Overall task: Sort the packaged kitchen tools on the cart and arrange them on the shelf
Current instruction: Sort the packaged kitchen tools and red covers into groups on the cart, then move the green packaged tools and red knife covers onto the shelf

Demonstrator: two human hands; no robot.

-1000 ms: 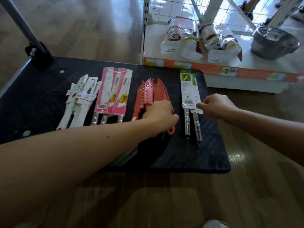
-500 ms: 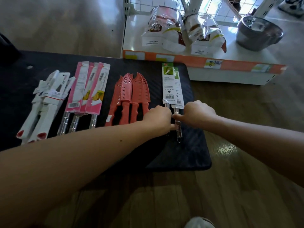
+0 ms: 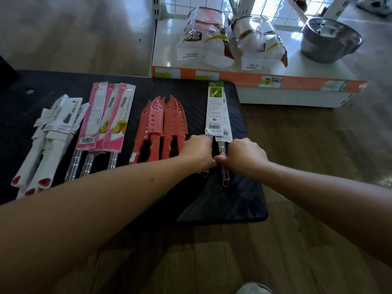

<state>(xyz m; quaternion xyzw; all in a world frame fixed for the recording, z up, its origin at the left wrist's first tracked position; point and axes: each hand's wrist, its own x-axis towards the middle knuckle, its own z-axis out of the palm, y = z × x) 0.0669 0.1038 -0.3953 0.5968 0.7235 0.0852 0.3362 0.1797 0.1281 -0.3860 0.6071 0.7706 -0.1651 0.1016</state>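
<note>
Four groups of packaged tools lie in a row on the black cart (image 3: 222,204): white-sleeved knives (image 3: 51,134) at the left, pink-carded knives (image 3: 106,117), red plastic knives (image 3: 163,124), and two green-and-white carded knives (image 3: 216,111) at the right. My left hand (image 3: 197,151) grips the metal handle of the left green-carded knife. My right hand (image 3: 244,155) grips the handle of the right one. Both fists touch thumb to thumb, and the handle ends stick out below them.
A low white shelf (image 3: 275,68) with an orange price strip stands just beyond the cart's far right corner. On it sit two plastic-wrapped packages (image 3: 212,37) and a steel pot (image 3: 328,39). A wire grid backs the shelf. Wooden floor lies all around.
My left hand left the red knives and moved right to the green-carded pair. My right hand slid down from the card edge to the handles. Both now grip them.
</note>
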